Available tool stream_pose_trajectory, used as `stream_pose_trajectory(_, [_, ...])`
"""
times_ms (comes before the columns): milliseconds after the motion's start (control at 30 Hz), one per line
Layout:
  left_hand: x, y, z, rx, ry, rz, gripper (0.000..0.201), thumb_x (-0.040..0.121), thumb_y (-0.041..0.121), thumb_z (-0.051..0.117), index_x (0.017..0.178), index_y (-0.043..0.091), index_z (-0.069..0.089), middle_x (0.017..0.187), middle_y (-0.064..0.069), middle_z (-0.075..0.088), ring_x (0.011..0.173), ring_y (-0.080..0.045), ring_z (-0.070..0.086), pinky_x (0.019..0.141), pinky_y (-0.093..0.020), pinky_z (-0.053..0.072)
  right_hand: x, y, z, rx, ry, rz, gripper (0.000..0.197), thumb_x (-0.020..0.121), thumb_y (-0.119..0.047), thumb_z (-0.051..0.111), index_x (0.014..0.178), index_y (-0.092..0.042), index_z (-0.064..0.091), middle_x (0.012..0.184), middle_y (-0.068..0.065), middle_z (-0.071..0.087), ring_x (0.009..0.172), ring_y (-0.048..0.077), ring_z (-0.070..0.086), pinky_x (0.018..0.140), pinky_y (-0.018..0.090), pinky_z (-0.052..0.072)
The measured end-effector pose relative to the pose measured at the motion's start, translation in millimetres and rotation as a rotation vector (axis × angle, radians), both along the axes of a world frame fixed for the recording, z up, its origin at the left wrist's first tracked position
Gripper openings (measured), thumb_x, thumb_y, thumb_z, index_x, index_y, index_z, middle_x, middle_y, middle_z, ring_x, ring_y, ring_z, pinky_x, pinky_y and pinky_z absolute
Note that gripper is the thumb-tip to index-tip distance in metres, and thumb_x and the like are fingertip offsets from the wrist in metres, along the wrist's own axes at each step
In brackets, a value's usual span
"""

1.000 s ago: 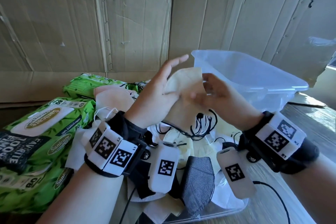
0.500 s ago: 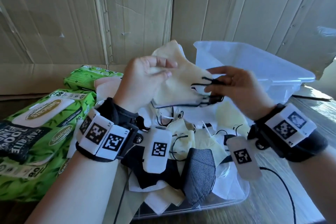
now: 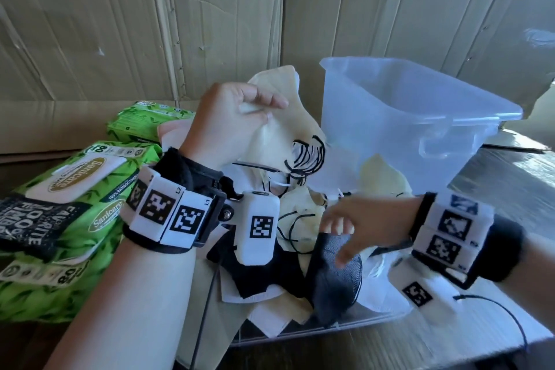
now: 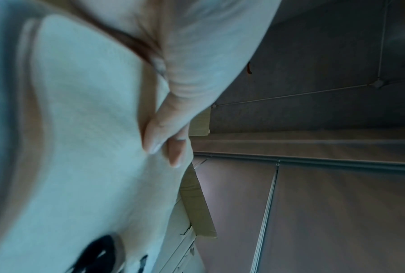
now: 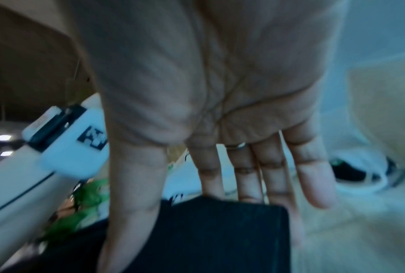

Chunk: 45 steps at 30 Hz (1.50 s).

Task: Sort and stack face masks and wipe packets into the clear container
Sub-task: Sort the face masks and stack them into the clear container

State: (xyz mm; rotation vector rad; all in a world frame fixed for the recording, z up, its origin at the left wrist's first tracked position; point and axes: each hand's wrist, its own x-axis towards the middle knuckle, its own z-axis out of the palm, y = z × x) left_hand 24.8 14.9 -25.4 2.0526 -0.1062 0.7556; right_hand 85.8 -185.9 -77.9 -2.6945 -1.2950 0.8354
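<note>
My left hand (image 3: 264, 112) is raised beside the clear container (image 3: 420, 117) and grips a stack of cream face masks (image 3: 288, 129), whose black ear loops (image 3: 309, 156) hang loose. In the left wrist view the left hand's fingertips (image 4: 164, 146) press into the cream mask (image 4: 79, 147). My right hand (image 3: 342, 242) is low over the mask pile. Its thumb is in front of an upright dark grey mask (image 3: 333, 282) and its straight fingers (image 5: 248, 177) are behind that dark mask (image 5: 208, 236). Whether they squeeze it is unclear.
Two green wipe packets lie at the left, a large one (image 3: 69, 219) and a smaller one (image 3: 144, 120) behind it. Loose cream, white and black masks (image 3: 270, 279) are heaped on a clear lid (image 3: 354, 324). A cardboard wall (image 3: 210, 24) closes the back.
My right hand has let go of the cream mask's ear loops and dropped to the dark grey mask in the pile. The left hand still holds the cream masks up.
</note>
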Motion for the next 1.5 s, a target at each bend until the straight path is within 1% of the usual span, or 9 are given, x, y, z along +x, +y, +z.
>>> stream_pose_trajectory(233, [-1, 3, 1, 0.002, 0.014, 0.000, 0.030, 0.082, -0.004, 0.062, 0.084, 0.025, 0.070, 0.089, 0.020, 0.066, 0.085, 0.013, 0.058, 0.084, 0.000, 0.035, 2, 8, 4, 0.144, -0.020, 0.021, 0.034, 0.075, -0.012, 0.073, 0.065, -0.029, 0.045, 0.071, -0.002, 0.051, 0.074, 0.017, 0.047, 0.068, 0.031, 0.040])
stream_pose_trajectory(400, [-4, 8, 3, -0.018, 0.034, 0.063, 0.028, 0.084, 0.000, 0.062, 0.086, 0.027, 0.070, 0.096, 0.016, 0.068, 0.095, 0.007, 0.059, 0.085, 0.003, 0.033, 27, 10, 35, 0.473, 0.144, -0.077, 0.043, 0.079, 0.001, 0.067, 0.098, -0.035, 0.053, 0.075, 0.029, 0.054, 0.064, 0.024, 0.044, 0.063, 0.039, 0.039])
stream_pose_trajectory(633, [-7, 15, 4, -0.030, 0.060, 0.140, 0.031, 0.085, 0.008, 0.063, 0.077, 0.038, 0.068, 0.101, 0.020, 0.068, 0.108, 0.000, 0.057, 0.102, -0.022, 0.035, 34, 44, 14, 0.209, -0.148, -0.045, 0.056, 0.083, -0.008, 0.064, 0.130, -0.021, 0.037, 0.060, -0.002, 0.035, 0.053, 0.012, 0.031, 0.051, 0.023, 0.030])
stream_pose_trajectory(800, [-7, 12, 6, -0.037, 0.049, 0.115, 0.031, 0.085, 0.004, 0.063, 0.083, 0.034, 0.068, 0.103, 0.011, 0.069, 0.099, 0.000, 0.058, 0.079, 0.005, 0.031, 40, 60, -5, -0.010, -0.157, 0.049, 0.059, 0.084, -0.014, 0.065, 0.136, -0.022, 0.041, 0.073, -0.012, 0.035, 0.082, 0.015, 0.038, 0.057, 0.015, 0.028])
stream_pose_trajectory(933, [-5, 12, 4, -0.031, 0.066, 0.123, 0.029, 0.085, 0.004, 0.063, 0.084, 0.033, 0.068, 0.104, 0.010, 0.069, 0.103, -0.002, 0.058, 0.074, 0.009, 0.028, 45, 63, -6, -0.003, -0.198, 0.031, 0.048, 0.083, -0.015, 0.066, 0.129, -0.016, 0.051, 0.103, -0.004, 0.050, 0.092, 0.012, 0.040, 0.067, 0.017, 0.035])
stream_pose_trajectory(1133, [2, 19, -2, -0.080, 0.098, 0.202, 0.023, 0.088, 0.012, 0.061, 0.082, 0.033, 0.069, 0.102, 0.006, 0.071, 0.082, -0.014, 0.057, 0.060, -0.008, 0.035, 50, 44, 29, 0.268, -0.214, -0.083, 0.022, 0.078, -0.017, 0.072, 0.100, -0.015, 0.068, 0.071, -0.008, 0.054, 0.068, 0.010, 0.047, 0.056, 0.008, 0.033])
stream_pose_trajectory(1233, [5, 18, -3, -0.113, 0.076, 0.200, 0.010, 0.088, 0.019, 0.064, 0.090, 0.022, 0.073, 0.099, 0.003, 0.072, 0.082, -0.001, 0.058, 0.065, 0.003, 0.034, 47, 23, 60, 0.381, -0.094, -0.097, 0.011, 0.079, -0.010, 0.070, 0.080, -0.018, 0.062, 0.071, 0.000, 0.057, 0.067, 0.008, 0.048, 0.063, 0.015, 0.038])
stream_pose_trajectory(1367, [9, 11, -6, -0.077, 0.144, 0.075, 0.039, 0.079, 0.055, 0.061, 0.085, 0.019, 0.075, 0.095, 0.000, 0.073, 0.083, -0.004, 0.061, 0.072, -0.005, 0.037, 38, 6, 97, 0.625, 0.078, -0.096, 0.009, 0.079, -0.001, 0.067, 0.086, 0.002, 0.063, 0.080, 0.014, 0.062, 0.074, 0.013, 0.056, 0.073, 0.019, 0.045])
stream_pose_trajectory(1500, [6, -4, -5, -0.137, 0.183, -0.201, 0.079, 0.062, 0.080, 0.057, 0.083, 0.006, 0.072, 0.083, -0.007, 0.068, 0.079, -0.015, 0.058, 0.080, -0.031, 0.038, 28, 10, 113, 0.777, 0.074, -0.100, 0.008, 0.082, -0.002, 0.065, 0.086, -0.008, 0.063, 0.083, 0.013, 0.061, 0.075, 0.011, 0.056, 0.074, 0.017, 0.043])
